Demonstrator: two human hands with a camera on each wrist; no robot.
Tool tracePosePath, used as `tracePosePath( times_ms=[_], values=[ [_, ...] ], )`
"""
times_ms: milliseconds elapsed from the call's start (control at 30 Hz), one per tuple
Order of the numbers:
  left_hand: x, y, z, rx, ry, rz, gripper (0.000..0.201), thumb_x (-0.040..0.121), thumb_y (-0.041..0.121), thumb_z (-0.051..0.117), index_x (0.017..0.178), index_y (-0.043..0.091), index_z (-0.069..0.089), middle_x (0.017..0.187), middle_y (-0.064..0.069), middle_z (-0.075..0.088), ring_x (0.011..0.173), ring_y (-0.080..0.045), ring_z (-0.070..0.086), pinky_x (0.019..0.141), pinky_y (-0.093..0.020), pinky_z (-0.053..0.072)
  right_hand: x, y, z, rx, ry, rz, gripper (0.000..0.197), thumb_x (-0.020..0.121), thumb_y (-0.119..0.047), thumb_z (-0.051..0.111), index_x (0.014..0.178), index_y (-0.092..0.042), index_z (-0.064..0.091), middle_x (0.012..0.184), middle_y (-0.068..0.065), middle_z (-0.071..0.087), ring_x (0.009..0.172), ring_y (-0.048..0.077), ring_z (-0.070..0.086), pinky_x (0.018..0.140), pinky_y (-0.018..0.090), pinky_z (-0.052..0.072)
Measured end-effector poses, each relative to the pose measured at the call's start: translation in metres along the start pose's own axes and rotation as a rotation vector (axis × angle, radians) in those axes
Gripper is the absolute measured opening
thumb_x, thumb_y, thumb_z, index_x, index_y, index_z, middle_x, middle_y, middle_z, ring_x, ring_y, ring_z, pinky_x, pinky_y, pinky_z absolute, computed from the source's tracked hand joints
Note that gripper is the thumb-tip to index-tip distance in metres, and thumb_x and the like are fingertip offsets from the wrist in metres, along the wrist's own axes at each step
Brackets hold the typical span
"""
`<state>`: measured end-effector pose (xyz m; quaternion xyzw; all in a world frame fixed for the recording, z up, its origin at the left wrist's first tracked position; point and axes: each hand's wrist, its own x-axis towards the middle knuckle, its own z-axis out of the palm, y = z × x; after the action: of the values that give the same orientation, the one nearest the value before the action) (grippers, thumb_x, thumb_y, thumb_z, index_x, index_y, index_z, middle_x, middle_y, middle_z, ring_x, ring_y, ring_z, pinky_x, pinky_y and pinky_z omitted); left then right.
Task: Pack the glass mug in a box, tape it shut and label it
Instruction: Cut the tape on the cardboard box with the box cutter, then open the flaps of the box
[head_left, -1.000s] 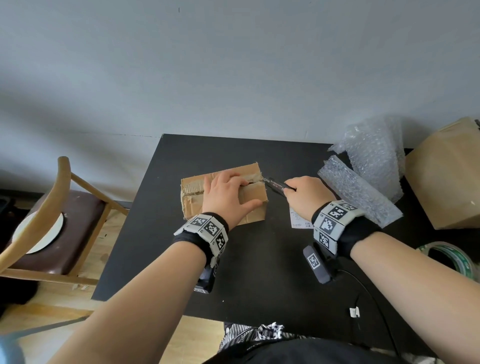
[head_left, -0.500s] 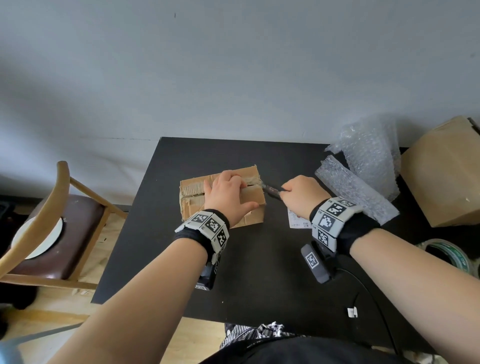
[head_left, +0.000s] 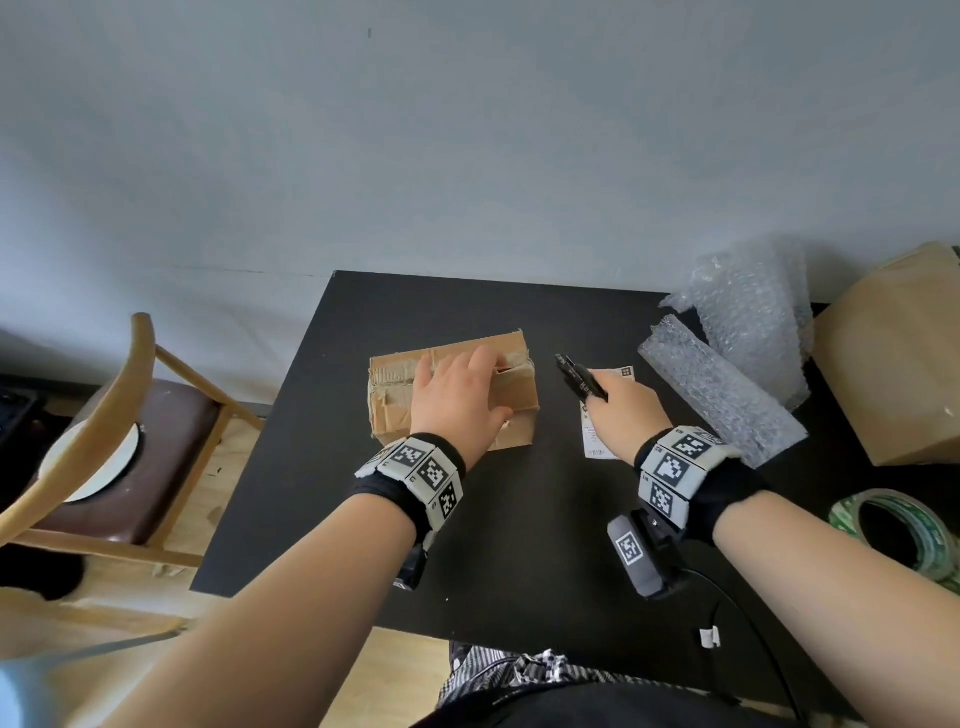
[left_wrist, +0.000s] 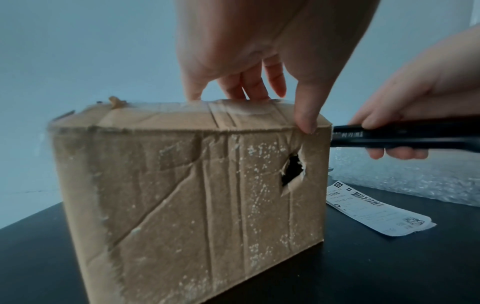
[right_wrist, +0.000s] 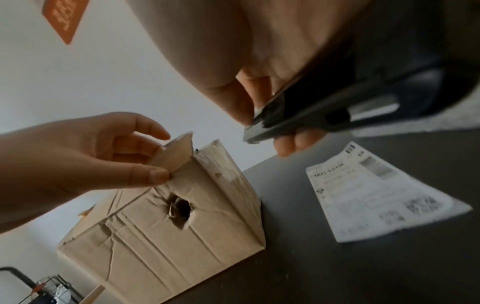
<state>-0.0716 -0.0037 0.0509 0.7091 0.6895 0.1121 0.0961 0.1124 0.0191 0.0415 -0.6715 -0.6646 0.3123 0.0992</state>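
Observation:
A worn cardboard box with a torn hole in its side stands on the black table. My left hand lies over the box top; in the right wrist view its thumb and fingers pinch a raised flap at the right end. My right hand grips a black utility knife, held just right of the box and apart from it. A white printed label lies flat on the table under the right hand. No glass mug shows in any view.
Sheets of bubble wrap lie at the right back. A larger cardboard box stands at the far right, with a roll of tape in front of it. A wooden chair stands left of the table.
My right hand has drawn the knife back to the right, away from the box's end. My left hand has slid along the top and lifted the flap.

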Motion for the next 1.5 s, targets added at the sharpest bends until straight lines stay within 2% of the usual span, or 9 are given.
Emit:
tracePosePath(
  times_ms=[200,400,767,900,1033,1133,1200,1300,1500],
  values=[
    [-0.01,-0.013,-0.005,0.044,0.005,0.01,0.053,0.083,0.042,0.063,0.131,0.027,0.046,0.125,0.005,0.051,0.119,-0.019,0.045,0.1,-0.032,0.035,0.002,0.012,0.031,-0.069,-0.118,0.028,0.055,0.093,-0.011,0.048,0.145,-0.012,0.029,0.137,0.015,0.046,0.124,0.03,0.046,0.1,0.035,0.038],
    [-0.014,-0.017,-0.007,0.051,0.007,-0.021,0.046,0.085,0.039,0.059,0.13,0.034,0.048,0.125,0.006,0.051,0.122,-0.021,0.042,0.104,-0.037,0.03,0.007,0.018,0.057,-0.17,-0.182,0.018,0.065,0.086,-0.028,0.063,0.142,-0.018,0.031,0.132,0.014,0.046,0.118,0.03,0.049,0.098,0.038,0.044],
    [-0.014,-0.021,0.0,0.015,0.088,0.096,0.027,0.081,0.018,0.065,0.107,0.021,0.058,0.102,-0.001,0.056,0.095,-0.026,0.053,0.095,-0.04,0.031,0.008,0.015,0.072,-0.307,-0.18,-0.025,0.061,0.091,-0.036,0.055,0.144,-0.023,0.028,0.126,0.01,0.043,0.114,0.028,0.05,0.092,0.038,0.045],
    [-0.007,-0.03,0.002,0.009,0.195,0.193,0.027,0.072,0.009,0.073,0.095,0.017,0.061,0.088,-0.004,0.058,0.074,-0.029,0.057,0.08,-0.042,0.041,0.019,-0.001,0.047,-0.052,0.031,-0.08,0.042,0.096,-0.028,0.045,0.136,-0.015,0.045,0.127,0.013,0.05,0.116,0.028,0.051,0.096,0.036,0.041],
    [0.003,-0.04,-0.001,0.065,0.222,0.3,0.036,0.061,0.005,0.082,0.09,0.016,0.063,0.083,-0.005,0.058,0.067,-0.028,0.057,0.068,-0.035,0.045,0.023,-0.042,0.024,0.16,0.251,-0.311,0.028,0.096,-0.019,0.046,0.118,-0.009,0.062,0.11,0.01,0.062,0.104,0.021,0.057,0.086,0.023,0.04],
    [0.003,-0.048,-0.009,0.038,0.139,0.295,0.03,0.071,0.012,0.077,0.098,0.014,0.064,0.091,-0.008,0.059,0.079,-0.032,0.059,0.071,-0.038,0.046,0.014,-0.068,0.023,0.19,0.151,-0.449,0.027,0.093,-0.031,0.054,0.102,-0.011,0.07,0.099,0.004,0.067,0.095,0.016,0.057,0.083,0.026,0.043],
    [0.003,-0.053,-0.018,0.002,0.049,0.186,0.031,0.082,0.027,0.068,0.111,0.018,0.061,0.105,-0.004,0.058,0.099,-0.028,0.056,0.084,-0.037,0.042,0.011,-0.073,0.027,0.145,0.077,-0.481,0.027,0.087,-0.036,0.062,0.101,-0.014,0.071,0.099,0.001,0.068,0.096,0.015,0.056,0.082,0.025,0.041],
    [0.002,-0.073,-0.029,0.081,0.051,0.037,0.041,0.08,0.044,0.065,0.116,0.026,0.057,0.117,0.006,0.056,0.114,-0.02,0.047,0.098,-0.032,0.032,0.013,-0.072,0.033,0.06,0.071,-0.51,0.02,0.085,-0.023,0.065,0.103,-0.016,0.07,0.101,0.001,0.067,0.099,0.018,0.057,0.082,0.023,0.038],
    [-0.001,-0.09,-0.036,0.086,-0.011,0.008,0.039,0.082,0.035,0.067,0.117,0.023,0.055,0.12,0.006,0.052,0.117,-0.02,0.044,0.094,-0.03,0.035,0.02,-0.073,0.036,-0.047,0.094,-0.487,0.015,0.087,-0.025,0.062,0.098,-0.016,0.067,0.096,-0.004,0.063,0.09,0.013,0.054,0.076,0.021,0.036]
  ],
)
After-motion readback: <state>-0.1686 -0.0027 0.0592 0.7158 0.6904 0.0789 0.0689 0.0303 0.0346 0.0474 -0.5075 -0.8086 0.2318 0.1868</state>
